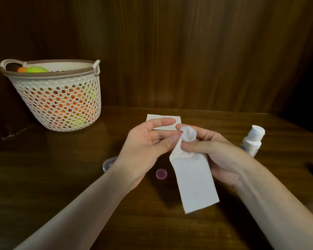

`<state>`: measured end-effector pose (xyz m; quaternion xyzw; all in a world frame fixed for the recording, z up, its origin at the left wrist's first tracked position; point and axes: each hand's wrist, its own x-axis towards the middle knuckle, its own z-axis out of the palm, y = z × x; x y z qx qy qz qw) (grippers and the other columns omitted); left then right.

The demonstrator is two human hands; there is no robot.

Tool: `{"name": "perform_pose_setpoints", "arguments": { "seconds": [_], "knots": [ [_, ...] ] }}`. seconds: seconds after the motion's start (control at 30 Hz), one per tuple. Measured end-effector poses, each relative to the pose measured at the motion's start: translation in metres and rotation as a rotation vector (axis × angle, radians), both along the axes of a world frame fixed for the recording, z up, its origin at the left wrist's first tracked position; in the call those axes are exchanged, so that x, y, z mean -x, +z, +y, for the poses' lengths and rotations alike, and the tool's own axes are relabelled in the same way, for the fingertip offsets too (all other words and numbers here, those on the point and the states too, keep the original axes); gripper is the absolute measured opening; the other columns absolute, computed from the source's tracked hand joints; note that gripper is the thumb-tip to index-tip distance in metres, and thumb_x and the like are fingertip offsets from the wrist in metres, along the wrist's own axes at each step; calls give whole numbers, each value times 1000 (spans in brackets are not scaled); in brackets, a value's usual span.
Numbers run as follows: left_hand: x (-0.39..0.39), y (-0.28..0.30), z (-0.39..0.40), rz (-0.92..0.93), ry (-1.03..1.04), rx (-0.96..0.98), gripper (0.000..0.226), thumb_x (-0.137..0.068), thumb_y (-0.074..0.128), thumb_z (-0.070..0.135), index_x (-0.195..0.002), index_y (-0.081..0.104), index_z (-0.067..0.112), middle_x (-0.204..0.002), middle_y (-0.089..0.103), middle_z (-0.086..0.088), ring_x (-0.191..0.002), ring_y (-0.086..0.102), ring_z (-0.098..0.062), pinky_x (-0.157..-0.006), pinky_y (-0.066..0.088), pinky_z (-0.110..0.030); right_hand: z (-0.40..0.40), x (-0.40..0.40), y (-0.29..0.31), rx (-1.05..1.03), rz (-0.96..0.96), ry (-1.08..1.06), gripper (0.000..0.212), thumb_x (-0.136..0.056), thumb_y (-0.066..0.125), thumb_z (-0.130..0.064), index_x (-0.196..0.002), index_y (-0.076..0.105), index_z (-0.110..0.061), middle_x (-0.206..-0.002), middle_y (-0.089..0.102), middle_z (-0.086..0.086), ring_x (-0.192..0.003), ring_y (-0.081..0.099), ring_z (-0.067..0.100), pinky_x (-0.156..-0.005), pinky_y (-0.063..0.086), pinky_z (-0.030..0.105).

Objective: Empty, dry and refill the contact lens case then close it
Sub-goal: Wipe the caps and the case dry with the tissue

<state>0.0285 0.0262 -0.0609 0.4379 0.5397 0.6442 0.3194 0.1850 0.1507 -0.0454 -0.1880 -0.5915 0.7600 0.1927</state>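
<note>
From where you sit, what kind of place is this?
Probably a home, at a dark wooden desk set against wood panelling. A woven plastic basket of colourful things and a small white bottle suggest a bedroom or dressing corner.

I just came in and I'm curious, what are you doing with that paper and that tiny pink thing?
A person is drying a contact lens case. The left hand holds a small pink piece, and the right hand pushes a white tissue into it. A pink cap lies off on the wooden table, and the solution bottle waits to the right. Refilling and closing have not been done yet.
</note>
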Motion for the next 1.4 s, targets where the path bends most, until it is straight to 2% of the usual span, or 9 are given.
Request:
{"name": "perform_pose_setpoints", "arguments": {
  "seconds": [0.17, 0.37, 0.53, 0.8, 0.93, 1.03, 1.17, 1.27, 1.4],
  "knots": [
    [1, 3, -1, -7, 39, -18, 50, -78, 79, 33, -126, 68, 29, -115, 80, 5, -112, 76, -17, -96, 62, -47, -1, 0, -2, 23, 3, -69, 37, -77, 90, -16, -113, 83, -19, -113, 81, 13, -92, 82, 29, -67, 65, 37],
    [5, 1, 1, -113, 156, -21, 29, -92, 77, 18, -119, 79, 29, -105, 78, 19, -107, 76, -10, -92, 64, -38, -2, -1, 0, 5, 77, -244, 26, -77, 89, -29, -103, 85, -28, -108, 83, 7, -93, 82, 28, -66, 65, 39],
    [4, 0, 1, -132, 136, 13, 24, -93, 76, 12, -113, 82, 25, -113, 80, 9, -111, 76, -12, -90, 65, -37, -5, 2, -4, -102, 116, -268, 37, -68, 92, -37, -103, 85, -27, -108, 83, 4, -90, 82, 24, -65, 64, 34],
    [-1, 1, -1, -96, 43, 78, 27, -104, 65, 14, -127, 77, 23, -124, 79, 3, -116, 75, -20, -101, 60, -48, -12, 12, -19, -621, -33, -527, 33, -78, 91, -51, -105, 74, -39, -98, 77, -11, -88, 74, 11, -68, 62, 26],
    [-4, 2, 2, -253, 21, 117, 27, -98, 64, 14, -123, 76, 15, -125, 76, -13, -116, 73, -34, -108, 52, -63, -15, 17, -22, -821, -154, -615, 32, -78, 89, -56, -101, 71, -42, -96, 72, -20, -90, 67, 2, -63, 55, 15],
    [-7, 5, 2, -376, 20, 113, 37, -97, 63, 15, -133, 68, 10, -127, 74, -18, -116, 73, -36, -110, 50, -63, -17, 18, -23, -933, -195, -698, 27, -76, 88, -58, -89, 72, -41, -88, 69, -23, -90, 62, -7, -58, 48, 7],
    [-8, 5, 0, -389, -49, 92, 50, -93, 62, 23, -142, 60, 10, -130, 74, -14, -117, 74, -30, -109, 54, -53, -14, 17, -26, -876, -113, -719, 23, -76, 90, -55, -81, 76, -37, -81, 72, -17, -80, 66, 4, -57, 47, 14],
    [-7, 5, -1, -392, -73, 80, 56, -86, 61, 29, -139, 63, 11, -129, 74, -14, -119, 73, -31, -110, 53, -52, -12, 17, -28, -786, -22, -691, 23, -78, 90, -53, -81, 78, -34, -80, 74, -11, -77, 68, 12, -61, 54, 28],
    [-10, 6, -4, -417, -92, 91, 49, -87, 60, 34, -132, 69, 17, -128, 76, -10, -120, 73, -29, -112, 51, -55, -8, 19, -27, -655, -14, -679, 19, -84, 84, -57, -80, 81, -39, -82, 76, -16, -86, 67, 0, -70, 48, 30]
  ]
}}
